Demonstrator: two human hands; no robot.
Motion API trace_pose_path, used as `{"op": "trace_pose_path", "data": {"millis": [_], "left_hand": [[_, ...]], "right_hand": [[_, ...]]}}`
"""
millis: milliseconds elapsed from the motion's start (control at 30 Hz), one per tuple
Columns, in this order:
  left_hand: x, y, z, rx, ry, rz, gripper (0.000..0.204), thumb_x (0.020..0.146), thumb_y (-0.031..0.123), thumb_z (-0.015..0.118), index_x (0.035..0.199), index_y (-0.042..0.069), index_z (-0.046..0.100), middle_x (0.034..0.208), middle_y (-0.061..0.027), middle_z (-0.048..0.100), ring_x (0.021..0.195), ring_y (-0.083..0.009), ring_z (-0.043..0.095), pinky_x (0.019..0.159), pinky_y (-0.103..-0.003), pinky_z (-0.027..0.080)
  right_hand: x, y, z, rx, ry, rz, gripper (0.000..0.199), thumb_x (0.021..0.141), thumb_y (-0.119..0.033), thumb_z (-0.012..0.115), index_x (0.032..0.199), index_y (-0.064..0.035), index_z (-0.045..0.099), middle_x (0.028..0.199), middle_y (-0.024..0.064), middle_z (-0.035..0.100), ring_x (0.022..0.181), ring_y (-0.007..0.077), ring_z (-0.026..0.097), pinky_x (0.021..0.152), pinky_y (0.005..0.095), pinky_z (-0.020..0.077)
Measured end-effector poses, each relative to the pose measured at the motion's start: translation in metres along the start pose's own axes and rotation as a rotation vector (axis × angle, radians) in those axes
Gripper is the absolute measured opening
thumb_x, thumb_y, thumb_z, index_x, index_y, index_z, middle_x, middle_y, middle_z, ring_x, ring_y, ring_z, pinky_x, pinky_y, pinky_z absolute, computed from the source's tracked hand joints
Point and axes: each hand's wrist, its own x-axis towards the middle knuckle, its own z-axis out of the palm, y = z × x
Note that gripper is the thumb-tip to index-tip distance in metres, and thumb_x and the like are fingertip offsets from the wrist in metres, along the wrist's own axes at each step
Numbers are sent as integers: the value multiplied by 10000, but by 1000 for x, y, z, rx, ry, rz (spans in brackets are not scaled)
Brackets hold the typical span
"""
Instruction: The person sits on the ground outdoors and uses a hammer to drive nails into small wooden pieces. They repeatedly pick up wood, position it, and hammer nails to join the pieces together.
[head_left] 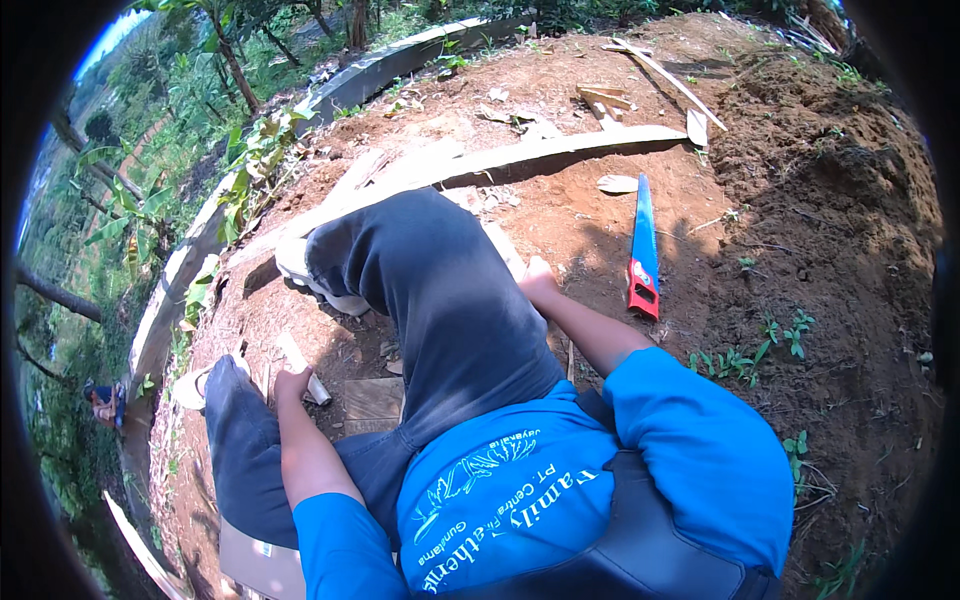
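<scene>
My left hand (293,383) is closed around a short pale strip of wood (303,362) that rests on the dirt between my legs. My right hand (538,279) rests on the end of a pale plank (503,250) just behind my raised knee (420,260). The fingers are partly hidden, so the grip is unclear. A handsaw (643,245) with a blue blade and a red handle lies on the red soil to the right of that hand, an arm's reach away. A small flat brown board (372,398) lies under my thigh beside the strip.
A long curved plank (560,150) lies across the ground ahead, with wood offcuts (603,98) beyond it. A concrete kerb (400,60) borders the soil at left and top; past it the ground drops to green plants. Another person (105,402) is far below at left.
</scene>
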Motion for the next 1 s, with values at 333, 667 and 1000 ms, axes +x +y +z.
{"op": "trace_pose_path", "data": {"millis": [333, 667, 1000], "left_hand": [[-28, 38, -21, -28, 23, -217, 596, 806, 457, 746, 1283, 112, 655, 1308, -115, 660, 1203, -276, 641, 981, -436, 516], [-30, 19, -15, -86, -9, -341, 683, 723, 524, 833, 1245, 113, 676, 1251, -107, 688, 1159, -264, 665, 934, -436, 534], [-5, 14, -4, -308, -2, -270, 554, 749, 513, 810, 1078, 75, 732, 1118, -145, 729, 1035, -286, 705, 870, -423, 541]], "right_hand": [[23, 44, -48, 579, -1, -166, 491, 786, -238, 835, 1076, 58, 571, 1005, 144, 679, 872, 194, 661, 736, 329, 523], [-21, -183, -184, 662, -184, -856, 480, 860, -230, 782, 1193, 12, 535, 1016, 115, 672, 858, 142, 656, 784, 273, 533], [-31, -360, 90, -314, -667, -1405, 775, 640, -484, 895, 1123, 31, 576, 1074, 164, 641, 1043, 241, 624, 950, 335, 476]]}}
